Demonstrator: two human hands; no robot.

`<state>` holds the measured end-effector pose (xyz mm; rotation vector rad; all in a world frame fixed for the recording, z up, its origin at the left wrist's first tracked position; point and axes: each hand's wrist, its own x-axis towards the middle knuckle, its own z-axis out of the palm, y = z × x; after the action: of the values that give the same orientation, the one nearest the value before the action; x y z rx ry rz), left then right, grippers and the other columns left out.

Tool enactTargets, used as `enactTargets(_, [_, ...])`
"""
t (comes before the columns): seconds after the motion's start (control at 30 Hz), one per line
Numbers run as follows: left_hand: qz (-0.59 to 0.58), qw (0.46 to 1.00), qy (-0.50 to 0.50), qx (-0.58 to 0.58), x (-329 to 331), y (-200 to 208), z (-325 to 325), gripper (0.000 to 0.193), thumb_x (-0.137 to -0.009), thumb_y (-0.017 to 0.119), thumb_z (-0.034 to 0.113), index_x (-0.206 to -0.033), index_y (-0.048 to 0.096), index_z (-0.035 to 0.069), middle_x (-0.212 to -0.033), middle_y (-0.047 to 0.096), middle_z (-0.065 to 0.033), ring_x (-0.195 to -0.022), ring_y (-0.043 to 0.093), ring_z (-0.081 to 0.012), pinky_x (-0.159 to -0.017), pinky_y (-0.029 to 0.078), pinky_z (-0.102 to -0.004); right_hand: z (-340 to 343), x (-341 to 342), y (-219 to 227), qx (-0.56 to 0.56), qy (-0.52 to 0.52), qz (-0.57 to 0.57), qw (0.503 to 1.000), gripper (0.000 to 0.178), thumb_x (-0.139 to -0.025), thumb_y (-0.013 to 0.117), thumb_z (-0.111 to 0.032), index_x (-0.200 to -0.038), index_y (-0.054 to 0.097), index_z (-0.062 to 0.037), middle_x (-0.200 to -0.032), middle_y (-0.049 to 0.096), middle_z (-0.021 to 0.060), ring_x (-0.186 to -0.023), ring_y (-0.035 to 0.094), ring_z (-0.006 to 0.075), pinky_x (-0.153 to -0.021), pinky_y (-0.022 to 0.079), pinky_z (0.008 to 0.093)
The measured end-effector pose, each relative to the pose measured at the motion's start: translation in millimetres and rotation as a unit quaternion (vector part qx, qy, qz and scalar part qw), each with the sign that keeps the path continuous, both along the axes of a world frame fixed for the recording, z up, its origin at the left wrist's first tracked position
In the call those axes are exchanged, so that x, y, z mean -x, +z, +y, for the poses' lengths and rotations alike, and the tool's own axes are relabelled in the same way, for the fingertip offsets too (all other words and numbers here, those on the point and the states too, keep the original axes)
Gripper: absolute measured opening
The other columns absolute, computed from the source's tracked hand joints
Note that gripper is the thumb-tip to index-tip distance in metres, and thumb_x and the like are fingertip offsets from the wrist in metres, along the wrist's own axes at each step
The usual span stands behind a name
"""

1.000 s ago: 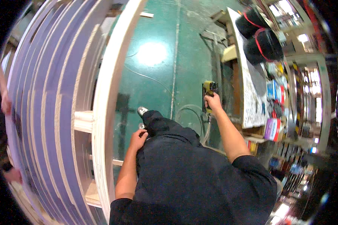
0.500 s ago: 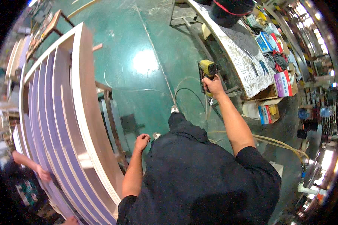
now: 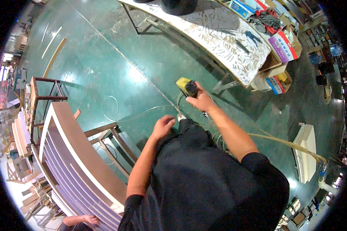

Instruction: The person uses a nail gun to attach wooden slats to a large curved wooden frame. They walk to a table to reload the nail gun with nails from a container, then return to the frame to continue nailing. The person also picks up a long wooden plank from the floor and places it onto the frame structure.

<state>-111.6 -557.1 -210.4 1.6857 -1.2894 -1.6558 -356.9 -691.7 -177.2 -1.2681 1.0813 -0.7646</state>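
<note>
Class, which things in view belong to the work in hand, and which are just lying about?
Seemingly in the work:
yellow-and-black tool, in the right hand
purple-striped frame, a co-worker's hand at it

Apparently lying about:
pliers-like tool on the table
wooden strips on the floor

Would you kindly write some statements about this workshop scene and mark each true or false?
1. The right hand holds a yellow-and-black tool. True.
2. The left hand grips the wooden frame. False: that hand is apart from the frame.
3. Another person's hand is at the purple boards. True.
4. The black container stands on the floor. False: it is on the white-topped table.
5. The floor is green. True.
</note>
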Motion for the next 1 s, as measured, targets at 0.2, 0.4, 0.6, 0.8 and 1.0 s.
enactTargets(0.2, [0.204, 0.977, -0.008, 0.069, 42, 33, -116, 0.051, -0.093, 0.069, 0.008, -0.138, 0.044, 0.002, -0.12, 0.064, -0.0116, -0.11, 0.062, -0.0215, -0.096, 0.051, -0.0372, -30, 0, 71, -0.164, -0.045, -0.108, 0.98, 0.022, -0.091, 0.074, -0.025, -0.099, 0.064, -0.0065, -0.074, 0.063, 0.0006, -0.058, 0.059, 0.0113, -0.048, 0.048, 0.0293])
enactTargets(0.4, [0.261, 0.963, -0.028, 0.055, 33, 53, -200, 0.046, -0.089, 0.073, 0.009, -0.129, 0.05, 0.004, -0.116, 0.064, -0.0051, -0.108, 0.062, -0.0168, -0.094, 0.052, -0.036, -70, -36, 70, -0.033, -0.093, 0.064, 0.993, 0.039, -0.092, 0.072, -0.033, -0.113, 0.067, -0.0011, -0.092, 0.073, 0.0106, -0.077, 0.069, 0.0181, -0.073, 0.057, 0.0353])
enactTargets(0.6, [0.218, 0.959, -0.122, 0.133, 11, 20, -283, 0.061, -0.084, 0.079, 0.015, -0.129, 0.041, 0.002, -0.121, 0.06, -0.0107, -0.106, 0.062, -0.016, -0.09, 0.053, -0.0326, -126, -84, 66, -0.024, -0.247, 0.103, 0.963, 0.04, -0.093, 0.071, -0.02, -0.125, 0.061, -0.0001, -0.118, 0.067, 0.0066, -0.108, 0.06, 0.0127, -0.098, 0.048, 0.0342])
enactTargets(0.8, [0.159, 0.95, -0.155, 0.219, -5, 14, -336, 0.041, -0.09, 0.072, 0.018, -0.121, 0.051, 0.001, -0.09, 0.069, -0.011, -0.077, 0.065, -0.0167, -0.072, 0.054, -0.0335, -166, -111, 62, 0.057, -0.328, 0.1, 0.938, 0.035, -0.094, 0.07, -0.022, -0.122, 0.062, -0.002, -0.11, 0.069, 0.0049, -0.094, 0.062, 0.0103, -0.083, 0.052, 0.031])
enactTargets(1.0, [0.197, 0.906, -0.372, 0.049, 10, 37, -360, 0.033, -0.106, 0.051, 0.029, -0.12, 0.057, 0.001, -0.098, 0.071, -0.0126, -0.093, 0.067, -0.0238, -0.088, 0.051, -0.0367, -201, -28, 103, 0.063, -0.502, -0.046, 0.861, 0.028, -0.102, 0.059, -0.028, -0.093, 0.061, -0.0008, -0.074, 0.066, 0.0073, -0.062, 0.062, 0.0146, -0.058, 0.05, 0.031])
